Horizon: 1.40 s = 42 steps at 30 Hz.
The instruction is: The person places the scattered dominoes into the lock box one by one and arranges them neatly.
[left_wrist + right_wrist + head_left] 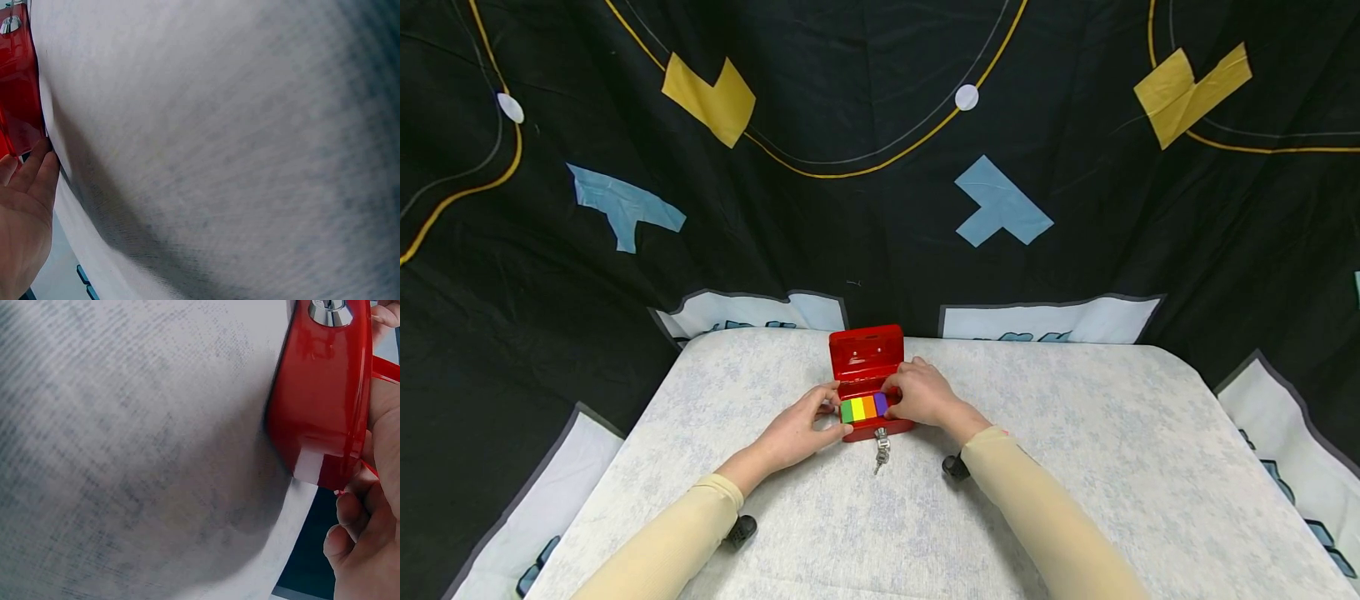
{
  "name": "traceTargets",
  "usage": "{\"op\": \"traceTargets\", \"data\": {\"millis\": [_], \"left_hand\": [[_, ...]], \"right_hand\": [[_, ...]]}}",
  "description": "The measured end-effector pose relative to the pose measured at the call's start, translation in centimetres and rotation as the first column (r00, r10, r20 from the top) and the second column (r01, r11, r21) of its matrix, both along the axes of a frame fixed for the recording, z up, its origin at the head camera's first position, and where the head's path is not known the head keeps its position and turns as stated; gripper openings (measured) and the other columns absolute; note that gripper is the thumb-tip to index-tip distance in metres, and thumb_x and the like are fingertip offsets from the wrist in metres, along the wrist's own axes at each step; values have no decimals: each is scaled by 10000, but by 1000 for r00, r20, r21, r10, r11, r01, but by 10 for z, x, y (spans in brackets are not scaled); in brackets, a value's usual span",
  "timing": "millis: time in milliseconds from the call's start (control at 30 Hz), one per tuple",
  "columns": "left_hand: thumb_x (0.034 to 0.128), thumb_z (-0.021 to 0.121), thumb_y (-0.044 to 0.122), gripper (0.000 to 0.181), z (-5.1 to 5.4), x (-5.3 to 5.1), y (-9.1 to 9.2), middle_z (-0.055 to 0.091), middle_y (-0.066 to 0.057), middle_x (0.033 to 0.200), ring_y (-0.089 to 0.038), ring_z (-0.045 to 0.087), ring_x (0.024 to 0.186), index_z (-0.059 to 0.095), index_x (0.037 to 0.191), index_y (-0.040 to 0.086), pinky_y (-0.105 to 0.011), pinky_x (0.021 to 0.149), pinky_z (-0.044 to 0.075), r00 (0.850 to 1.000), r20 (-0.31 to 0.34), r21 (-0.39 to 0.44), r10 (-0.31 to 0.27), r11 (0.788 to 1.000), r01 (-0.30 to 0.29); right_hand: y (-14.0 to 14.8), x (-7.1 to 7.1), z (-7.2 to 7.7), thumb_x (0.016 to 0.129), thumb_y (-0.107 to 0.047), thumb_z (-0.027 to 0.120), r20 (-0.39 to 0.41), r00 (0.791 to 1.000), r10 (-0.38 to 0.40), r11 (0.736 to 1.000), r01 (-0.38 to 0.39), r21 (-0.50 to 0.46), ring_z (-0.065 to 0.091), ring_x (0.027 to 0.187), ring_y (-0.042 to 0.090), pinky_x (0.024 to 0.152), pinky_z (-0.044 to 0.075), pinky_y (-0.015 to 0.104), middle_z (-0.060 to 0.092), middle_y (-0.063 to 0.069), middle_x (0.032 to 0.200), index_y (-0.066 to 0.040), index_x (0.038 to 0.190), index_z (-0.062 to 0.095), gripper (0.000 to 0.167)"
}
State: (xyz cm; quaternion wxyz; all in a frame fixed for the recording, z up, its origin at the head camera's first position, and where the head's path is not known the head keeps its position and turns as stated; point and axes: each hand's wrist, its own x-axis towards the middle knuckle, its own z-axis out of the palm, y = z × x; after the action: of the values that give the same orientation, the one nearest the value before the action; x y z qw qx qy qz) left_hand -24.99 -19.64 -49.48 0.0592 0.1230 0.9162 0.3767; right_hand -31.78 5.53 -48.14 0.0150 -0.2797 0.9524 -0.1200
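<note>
A small red metal cash box (857, 432) stands with its lid (867, 350) raised. In it a row of coloured blocks runs from a green block (847, 411) through a yellow block (858, 408) and an orange block (869, 407) to a purple block (881, 404). My left hand (797, 427) rests against the box's left end, fingers nearly straight in the left wrist view. My right hand (925, 393) reaches over the right end, thumb and forefinger pinching at the purple block. Its other fingers (351, 512) curl outside the box. The block is hidden in both wrist views.
Keys (882, 450) hang from the lock (331, 312) on the box's front. The table (1075, 433) has a pale mottled cloth. Behind it hangs a black patterned curtain (865, 233). Dark wrist devices (741, 531) sit under both forearms.
</note>
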Motion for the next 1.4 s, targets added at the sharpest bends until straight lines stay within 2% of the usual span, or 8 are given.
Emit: {"op": "traceTargets", "data": {"millis": [433, 1400], "left_hand": [[890, 764, 501, 446, 0, 0, 1, 393, 13, 1603, -208, 589, 1260, 547, 1166, 227, -500, 1085, 434, 1000, -5, -6, -7, 1000, 7], [895, 764, 485, 416, 1, 0, 2, 388, 20, 1606, -218, 581, 1270, 547, 1147, 233, -518, 1094, 420, 1000, -1, -12, -2, 1000, 2]], "right_hand": [[-2, -1, -1, 804, -372, 845, -31, 999, 10, 999, -9, 39, 464, 917, 150, 825, 430, 319, 638, -69, 949, -206, 1108, 788, 351], [-2, -2, -3, 796, -379, 851, -2, 1000, 0, 1000, 0, 21, 476, 939, 150, 864, 450, 333, 643, -62, 976, -208, 1142, 778, 392]]}}
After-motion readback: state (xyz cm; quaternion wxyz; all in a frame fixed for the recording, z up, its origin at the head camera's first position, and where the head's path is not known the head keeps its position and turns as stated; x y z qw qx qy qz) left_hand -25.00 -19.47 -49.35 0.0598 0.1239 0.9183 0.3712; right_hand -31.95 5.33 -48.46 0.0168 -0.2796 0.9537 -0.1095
